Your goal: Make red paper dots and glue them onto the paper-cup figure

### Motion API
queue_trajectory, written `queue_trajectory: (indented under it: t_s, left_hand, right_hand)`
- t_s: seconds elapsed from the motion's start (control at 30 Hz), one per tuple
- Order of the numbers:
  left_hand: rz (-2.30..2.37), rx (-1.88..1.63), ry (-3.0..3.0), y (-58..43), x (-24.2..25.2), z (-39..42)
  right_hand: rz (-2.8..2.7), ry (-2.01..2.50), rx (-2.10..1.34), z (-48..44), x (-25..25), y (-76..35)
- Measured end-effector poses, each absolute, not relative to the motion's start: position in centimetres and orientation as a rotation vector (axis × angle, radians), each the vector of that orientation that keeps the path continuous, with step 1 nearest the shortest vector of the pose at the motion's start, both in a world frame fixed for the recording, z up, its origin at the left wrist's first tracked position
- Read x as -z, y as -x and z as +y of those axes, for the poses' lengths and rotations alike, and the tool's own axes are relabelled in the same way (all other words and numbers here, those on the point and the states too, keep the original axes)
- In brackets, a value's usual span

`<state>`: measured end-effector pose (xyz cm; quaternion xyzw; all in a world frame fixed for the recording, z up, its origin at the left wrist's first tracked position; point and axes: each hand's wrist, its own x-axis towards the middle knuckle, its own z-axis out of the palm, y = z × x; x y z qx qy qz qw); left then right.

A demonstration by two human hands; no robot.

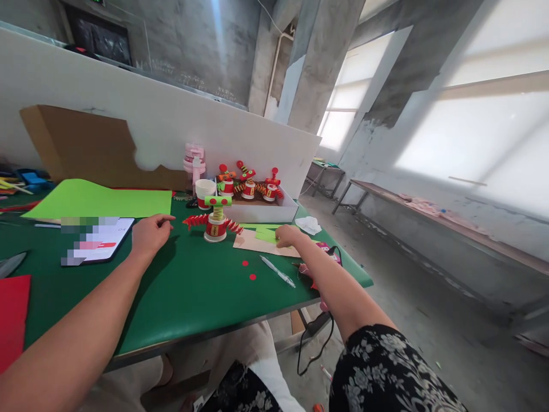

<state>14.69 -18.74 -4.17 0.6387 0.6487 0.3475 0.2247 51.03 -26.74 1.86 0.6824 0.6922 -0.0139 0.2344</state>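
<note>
A red paper-cup figure with a green coiled neck, a green head piece and red folded arms (215, 226) stands upright on the green table (193, 303). My left hand (151, 233) is just left of it, above the table, fingers partly curled with the index finger extended and nothing visible in them. At the right, my right hand (288, 236) reaches to light green paper strips (266, 234) lying on a beige card (246, 242). Its fingers are bent down, and whether they pinch a strip is hidden. Two small red dots (253, 277) and a pen (278, 271) lie nearer the front edge.
Behind the figure are a white box (266, 214) holding several similar figures, stacked paper cups (205, 189) and a pink bottle (194, 163). A phone (100, 243), green sheet (107, 200) and red sheet (12, 315) lie left. Crumpled tissue (309, 225) sits near the right edge.
</note>
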Motion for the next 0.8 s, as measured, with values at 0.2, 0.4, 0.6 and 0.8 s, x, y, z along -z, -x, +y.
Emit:
queue_trajectory:
  t_s: [0.2,0.4,0.6,0.8]
  left_hand:
    - [1.791,-0.955,-1.753,-14.7,4.2,-18.7]
    - [1.788,-0.953,-1.746,-14.8,4.1,-18.8]
    - [1.786,-0.944,-1.760,-14.9,4.1,-18.9]
    - [1.786,-0.933,-1.767,-14.9,4.3,-18.6]
  right_hand:
    - [1.923,-1.873,-0.091,-27.0,-1.2,-50.9]
    - [1.936,-1.886,-0.146,-27.6,-1.1,-51.0]
    - [1.923,-1.921,-0.124,-26.7,-1.8,-52.1]
    - [1.940,-1.896,-0.134,-24.4,-1.0,-52.9]
